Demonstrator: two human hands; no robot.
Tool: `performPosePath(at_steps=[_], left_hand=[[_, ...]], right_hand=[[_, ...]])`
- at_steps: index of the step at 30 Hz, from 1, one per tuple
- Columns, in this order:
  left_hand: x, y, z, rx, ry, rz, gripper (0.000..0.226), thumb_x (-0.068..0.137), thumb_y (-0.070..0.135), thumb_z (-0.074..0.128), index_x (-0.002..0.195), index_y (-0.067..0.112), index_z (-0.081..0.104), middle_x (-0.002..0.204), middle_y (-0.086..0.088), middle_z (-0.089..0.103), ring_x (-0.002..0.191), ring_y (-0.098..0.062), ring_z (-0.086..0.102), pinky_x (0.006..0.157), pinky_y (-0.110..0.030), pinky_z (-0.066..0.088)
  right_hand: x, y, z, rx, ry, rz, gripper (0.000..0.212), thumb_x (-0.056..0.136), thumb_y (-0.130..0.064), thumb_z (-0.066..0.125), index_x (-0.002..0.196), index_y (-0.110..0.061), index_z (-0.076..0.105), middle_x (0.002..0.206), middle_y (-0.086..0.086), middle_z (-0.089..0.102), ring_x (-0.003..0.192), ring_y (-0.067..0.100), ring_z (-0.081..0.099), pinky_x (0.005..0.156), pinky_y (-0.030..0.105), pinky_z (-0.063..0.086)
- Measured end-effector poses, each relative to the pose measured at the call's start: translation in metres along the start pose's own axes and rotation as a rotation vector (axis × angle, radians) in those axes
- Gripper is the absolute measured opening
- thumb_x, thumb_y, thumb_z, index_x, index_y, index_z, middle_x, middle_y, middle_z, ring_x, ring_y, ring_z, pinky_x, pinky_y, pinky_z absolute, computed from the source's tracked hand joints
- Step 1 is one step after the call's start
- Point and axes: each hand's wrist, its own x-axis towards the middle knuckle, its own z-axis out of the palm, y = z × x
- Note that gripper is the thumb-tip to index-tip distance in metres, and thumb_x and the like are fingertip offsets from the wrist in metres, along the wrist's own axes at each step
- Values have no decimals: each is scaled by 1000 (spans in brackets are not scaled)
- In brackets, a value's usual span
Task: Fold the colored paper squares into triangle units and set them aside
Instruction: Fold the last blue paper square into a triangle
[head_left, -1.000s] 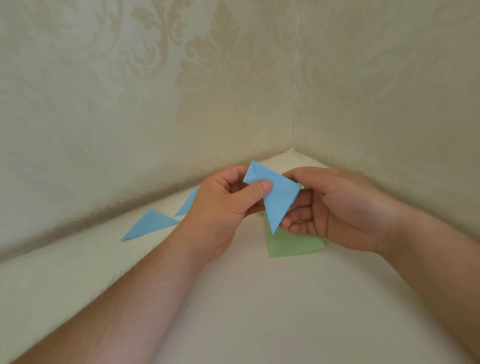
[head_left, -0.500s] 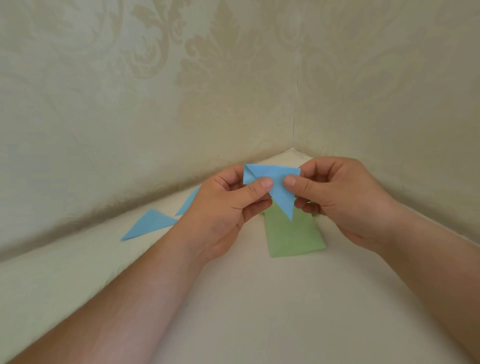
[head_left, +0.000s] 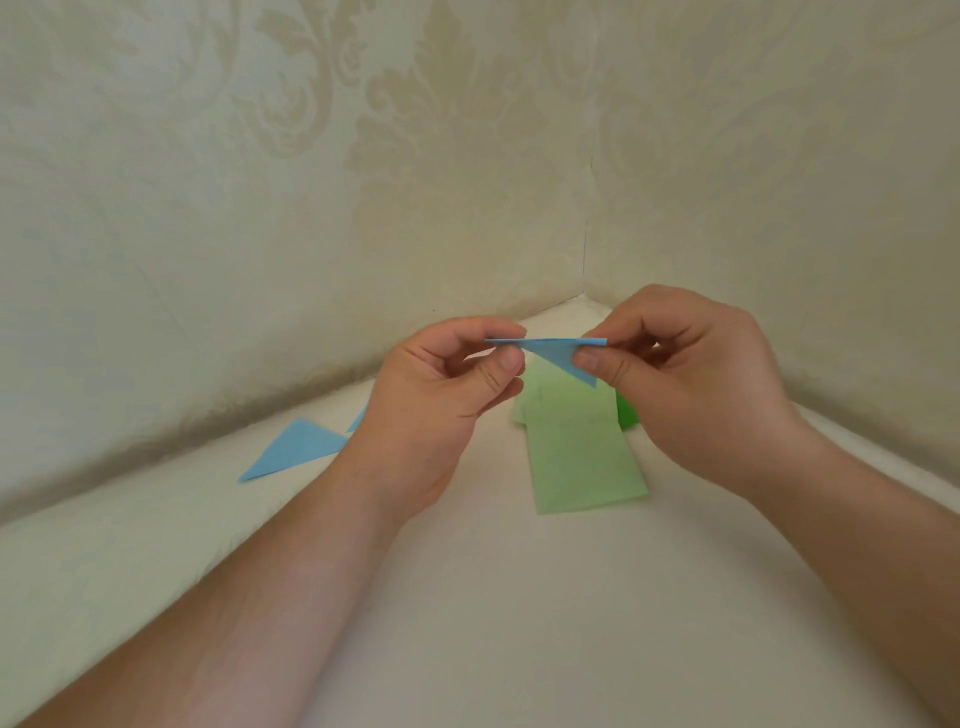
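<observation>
Both hands hold one small blue paper triangle (head_left: 558, 352) up in the air, above the pile of green paper (head_left: 582, 457). The left hand (head_left: 441, 395) pinches the left end of the blue triangle between its thumb and first finger. The right hand (head_left: 691, 374) pinches the right end the same way. The other fingers of both hands are curled in.

The long edge of the blue triangle runs flat from left to right, from one hand to the other. Its point hangs down toward the green paper, closer to the right hand. The paper is almost edge-on to the camera, so it looks very thin.

I think the fold on this piece is nearly done, and the next job is to lay it down with the finished ones. A finished blue triangle (head_left: 293, 449) lies flat on the table (head_left: 467, 623), to the left of the green paper and past the left wrist. A bit of another blue piece (head_left: 358, 420) peeks out beside that wrist. So the left hand is the nearer one for putting the new piece there.

The green paper lies flat just under and in front of the hands. A darker green bit (head_left: 626, 413) shows at its right side, partly hidden by the right hand.

I see no words, labels or brand names on any of the paper. The wall (head_left: 311, 182) behind has only a pale leafy pattern.
</observation>
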Motion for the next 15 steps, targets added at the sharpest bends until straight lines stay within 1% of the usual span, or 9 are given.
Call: performPosePath(at_steps=[2,4,6,7,9,10,13,15], left_hand=[[0,1,1,7,-11,3,35,90,-5,68,80,26,80,83,7,73,78,-12,66,91,-35,59],[-1,1,3,-16,-19,7,33,86,-2,70,75,28,79,83,9,72,79,-10,66,89,-34,59],[-2,2,4,-43,-33,13,25,79,4,73,73,28,78,83,9,70,80,-10,66,87,-33,58],[-2,2,4,-53,-43,15,24,78,3,75,74,27,78,83,8,70,80,-11,66,88,-34,58],[-3,2,4,-64,-70,12,32,79,-7,79,78,25,77,84,6,71,80,-12,67,91,-37,58],[-3,2,3,-70,-92,7,33,76,-8,79,80,25,77,86,4,71,80,-13,68,91,-35,59],[-6,3,5,-96,-155,-8,34,71,-3,78,86,27,78,90,0,73,81,-15,70,86,-29,59],[-6,4,5,-109,-165,2,32,68,2,84,88,27,79,91,0,74,84,-16,70,89,-32,59]], right_hand=[[0,3,0,-77,1,-116,17,84,-8,82,80,-22,74,81,-7,65,72,20,62,64,32,51],[-1,4,0,-109,2,-188,12,82,-8,83,83,-17,76,85,-2,65,75,24,63,66,40,51],[-1,4,0,-110,6,-211,12,82,-6,84,85,-14,75,86,0,65,75,24,62,66,41,50],[0,5,0,-110,13,-218,12,81,-6,84,85,-14,75,86,0,65,75,24,61,66,40,50],[1,6,0,-107,32,-234,13,81,-5,83,85,-14,75,86,0,65,74,24,61,66,40,50],[1,6,0,-106,41,-247,13,81,-4,83,85,-13,75,87,2,65,74,25,61,65,41,50],[0,5,-1,-124,50,-312,11,83,1,81,86,-9,76,89,7,65,77,24,63,65,40,50],[-1,5,-2,-163,44,-367,11,84,5,78,85,-5,76,91,9,64,78,23,63,65,37,50]])
